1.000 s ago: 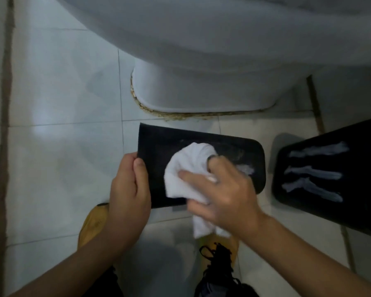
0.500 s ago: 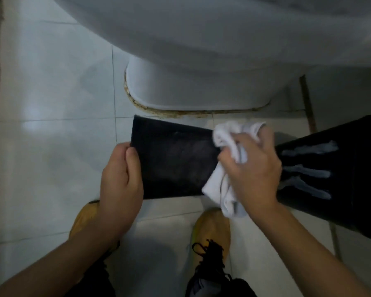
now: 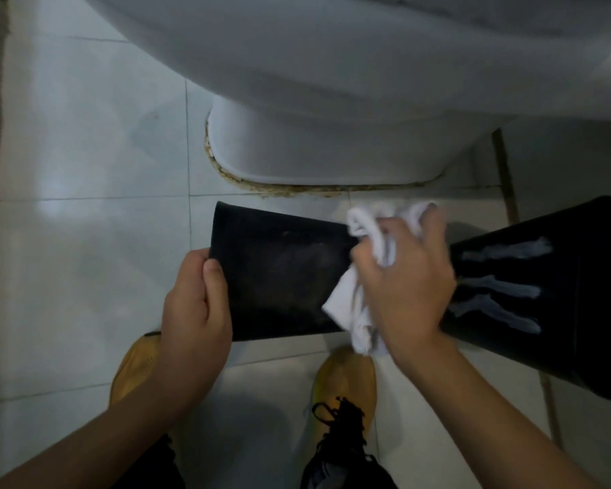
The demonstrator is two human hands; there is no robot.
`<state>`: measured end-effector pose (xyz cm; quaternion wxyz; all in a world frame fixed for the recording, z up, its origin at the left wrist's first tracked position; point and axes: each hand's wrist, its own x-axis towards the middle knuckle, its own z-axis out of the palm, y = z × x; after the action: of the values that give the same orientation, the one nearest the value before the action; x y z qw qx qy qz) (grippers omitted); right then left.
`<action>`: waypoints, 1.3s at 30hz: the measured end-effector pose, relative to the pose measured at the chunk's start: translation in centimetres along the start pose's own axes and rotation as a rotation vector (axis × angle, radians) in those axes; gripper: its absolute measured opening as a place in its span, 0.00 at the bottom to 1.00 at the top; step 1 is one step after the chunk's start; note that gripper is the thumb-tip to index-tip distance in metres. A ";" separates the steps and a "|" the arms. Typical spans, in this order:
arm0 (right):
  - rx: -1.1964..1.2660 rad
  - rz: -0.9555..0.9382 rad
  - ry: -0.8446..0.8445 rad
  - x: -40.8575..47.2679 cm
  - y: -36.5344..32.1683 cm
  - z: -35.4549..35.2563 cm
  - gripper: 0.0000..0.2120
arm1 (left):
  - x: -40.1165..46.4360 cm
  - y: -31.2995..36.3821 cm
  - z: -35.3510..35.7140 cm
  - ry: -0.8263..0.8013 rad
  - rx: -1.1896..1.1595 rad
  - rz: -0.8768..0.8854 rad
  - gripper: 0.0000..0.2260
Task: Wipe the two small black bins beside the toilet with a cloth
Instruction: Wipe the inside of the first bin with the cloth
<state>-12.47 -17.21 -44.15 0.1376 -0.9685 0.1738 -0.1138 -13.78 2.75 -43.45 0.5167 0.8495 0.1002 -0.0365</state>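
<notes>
The small black bin (image 3: 283,273) lies on its side on the tiled floor (image 3: 85,171) before the toilet base (image 3: 314,150), as before. The left hand (image 3: 194,308) grips its left end; the right hand (image 3: 406,277) clutches the white cloth (image 3: 367,234), still at the bin's right end, beside the second bin (image 3: 561,294).

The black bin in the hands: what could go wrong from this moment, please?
1. The right hand holds the cloth at the end of the held bin, close to the second bin. A further stroke may knock it.
2. The second bin has pale streaks, so it may get forgotten.
3. The left hand grips only one edge, so the bin could twist or slip.
</notes>
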 end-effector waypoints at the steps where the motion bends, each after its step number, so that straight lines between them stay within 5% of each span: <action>1: 0.059 -0.130 -0.026 -1.0 -0.5 0.0 0.15 | 0.0 -0.1 0.0 -0.002 0.005 -0.002 0.09; 5: 0.213 -0.679 -0.092 -1.7 2.1 -0.8 0.14 | -0.3 0.1 -0.5 -0.019 0.009 0.021 0.11; 10: 0.072 0.030 0.014 0.4 2.2 -0.2 0.15 | 0.6 -0.3 0.0 0.018 0.004 0.010 0.10; 19: 0.243 -0.618 -0.091 -2.7 -4.6 0.5 0.16 | 0.3 -0.7 0.0 0.010 0.030 0.034 0.10; 28: 0.027 -0.019 -0.021 0.4 3.4 -0.8 0.16 | 0.0 0.1 0.0 -0.015 -0.026 0.010 0.10; 32: 0.132 -0.312 0.060 -2.9 -3.5 -0.2 0.15 | -0.4 0.0 -0.1 -0.014 -0.022 0.015 0.09; 35: 0.192 -0.522 -0.052 -5.0 -7.9 0.7 0.16 | -0.4 -0.5 -0.4 -0.006 -0.039 0.025 0.08; 39: 0.105 -0.269 -0.045 -1.5 -4.1 1.1 0.15 | 0.0 -0.7 -0.4 0.012 0.055 0.030 0.10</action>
<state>-12.31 -12.73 -44.20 0.1752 -0.9768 0.0330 -0.1184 -14.00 3.41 -43.89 0.4928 0.8651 0.0896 -0.0263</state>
